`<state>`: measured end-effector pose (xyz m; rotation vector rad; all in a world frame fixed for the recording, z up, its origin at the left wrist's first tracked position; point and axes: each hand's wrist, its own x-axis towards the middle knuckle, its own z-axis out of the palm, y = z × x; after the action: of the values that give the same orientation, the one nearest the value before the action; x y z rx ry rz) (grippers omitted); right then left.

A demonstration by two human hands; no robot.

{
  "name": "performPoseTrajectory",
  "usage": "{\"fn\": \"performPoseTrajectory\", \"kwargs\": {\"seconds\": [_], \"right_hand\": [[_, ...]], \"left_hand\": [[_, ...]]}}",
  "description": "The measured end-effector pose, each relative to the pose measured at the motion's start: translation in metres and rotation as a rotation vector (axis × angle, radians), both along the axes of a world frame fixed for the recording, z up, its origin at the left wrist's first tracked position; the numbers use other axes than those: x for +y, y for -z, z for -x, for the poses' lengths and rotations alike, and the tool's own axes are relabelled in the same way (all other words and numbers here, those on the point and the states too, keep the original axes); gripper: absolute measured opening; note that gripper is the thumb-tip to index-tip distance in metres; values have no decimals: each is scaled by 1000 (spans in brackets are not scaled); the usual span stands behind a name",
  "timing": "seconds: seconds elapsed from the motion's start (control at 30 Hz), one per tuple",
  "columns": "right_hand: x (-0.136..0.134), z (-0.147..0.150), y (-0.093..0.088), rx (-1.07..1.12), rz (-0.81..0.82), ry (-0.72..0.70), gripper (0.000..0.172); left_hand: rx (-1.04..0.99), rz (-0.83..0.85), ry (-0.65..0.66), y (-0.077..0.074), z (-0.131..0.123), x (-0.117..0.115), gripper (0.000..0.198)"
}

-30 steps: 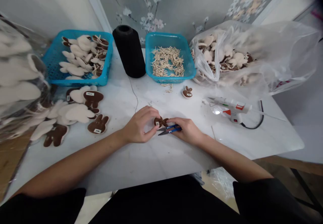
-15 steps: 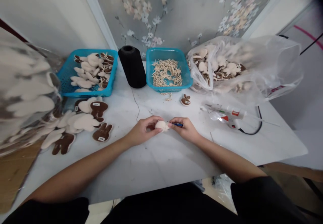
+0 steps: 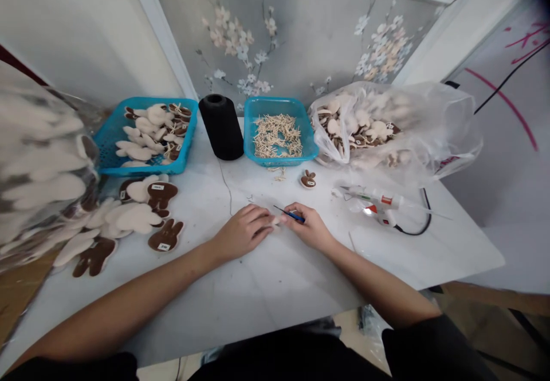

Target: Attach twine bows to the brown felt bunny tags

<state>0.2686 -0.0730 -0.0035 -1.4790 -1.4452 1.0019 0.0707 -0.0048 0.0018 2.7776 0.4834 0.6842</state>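
- at the far left we see a clear bag point(image 3: 51, 106) of pale shapes, cut off by the picture's edge; its contents blur behind the plastic.
- beside it lies a pile of bunny pieces point(image 3: 129, 216), overlapping, so we cannot count them.
- behind the pile stands a blue basket point(image 3: 172, 167) of more pieces, the lower ones hidden.
- next comes a black thread cone point(image 3: 221, 129), upright.
- in front, the left hand point(image 3: 246, 229) has its fingers bent close together on a small pale piece point(image 3: 276, 222); we make out only a sliver of it, between both hands above the table.
- the right hand point(image 3: 308, 226) is curled round blue snips point(image 3: 297, 217), fingertips at the piece's edge; we cannot tell whether the blades are parted.
- behind the hands we find a blue tray point(image 3: 275, 107) of short strings and a small brown bunny point(image 3: 308, 179).
- at the right, crumpled plastic clouds another bag point(image 3: 447, 117); a glue gun point(image 3: 389, 204) lies before it.
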Motion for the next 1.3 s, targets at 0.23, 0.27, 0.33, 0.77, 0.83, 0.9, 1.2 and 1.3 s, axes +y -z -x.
{"fn": "performPoseTrajectory", "kwargs": {"seconds": [0.23,0.27,0.33,0.77,0.83,0.9,1.2,1.3], "right_hand": [[-10,-21,1,-43,51,23,57],[-10,-22,1,-54,55,18,57],[-9,-23,1,-70,62,13,55],[-19,-16,-7,-175,-13,-52,38],[-18,-18,-6,-225,-35,-76,32],[-18,-21,-6,-289,-74,-123,28],[-29,-17,-8,-662,-204,-324,31],[-29,-14,-4,-702,-239,-318,33]], "left_hand": [[-21,-1,2,4,0,1,17],[-26,-15,18,5,1,-1,19],[-27,-35,43,5,2,-3,20],[33,184,35,-4,7,-1,17],[35,151,56,-1,7,0,17],[22,116,57,2,7,1,18],[14,11,14,0,4,-3,16],[18,-44,12,2,4,-5,13]]}}
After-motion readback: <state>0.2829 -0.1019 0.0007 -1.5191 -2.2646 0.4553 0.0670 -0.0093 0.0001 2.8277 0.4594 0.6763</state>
